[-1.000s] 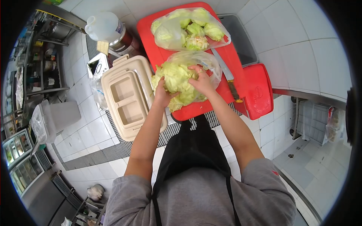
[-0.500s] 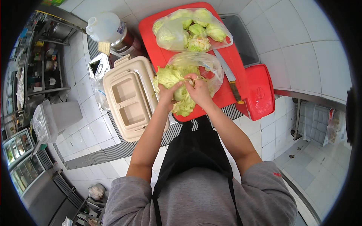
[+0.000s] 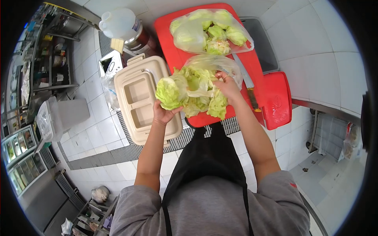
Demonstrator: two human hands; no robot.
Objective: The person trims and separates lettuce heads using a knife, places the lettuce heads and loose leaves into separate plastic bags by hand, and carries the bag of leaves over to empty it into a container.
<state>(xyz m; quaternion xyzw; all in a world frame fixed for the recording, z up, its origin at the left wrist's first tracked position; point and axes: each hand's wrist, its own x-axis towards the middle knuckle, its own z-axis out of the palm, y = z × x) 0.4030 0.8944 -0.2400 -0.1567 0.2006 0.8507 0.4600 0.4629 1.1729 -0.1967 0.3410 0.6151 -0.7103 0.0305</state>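
My left hand (image 3: 165, 113) grips a round, pale green lettuce head (image 3: 168, 94) from below, over the right edge of the beige lid (image 3: 126, 80). My right hand (image 3: 227, 87) has its fingers curled in at the edge of a lettuce leaf (image 3: 217, 104), beside the clear plastic bag (image 3: 232, 67); the fingertips are partly hidden. Loose leaves (image 3: 193, 80) lie between both hands, on the bag and the red cutting board (image 3: 177, 59). A knife (image 3: 245, 72) with a dark handle lies right of the bag, its handle toward me.
Another clear bag of several lettuce heads (image 3: 212, 33) lies on the board's far part. A red bin (image 3: 277, 100) stands at the right, with a grey bin (image 3: 262, 43) behind. A plastic jug (image 3: 118, 23) and a metal pot (image 3: 139, 41) stand at the back left.
My hands have parted. The left has moved left with the lettuce head, and the right has moved right, among leaves beside the bag. The whole view has shifted slightly.
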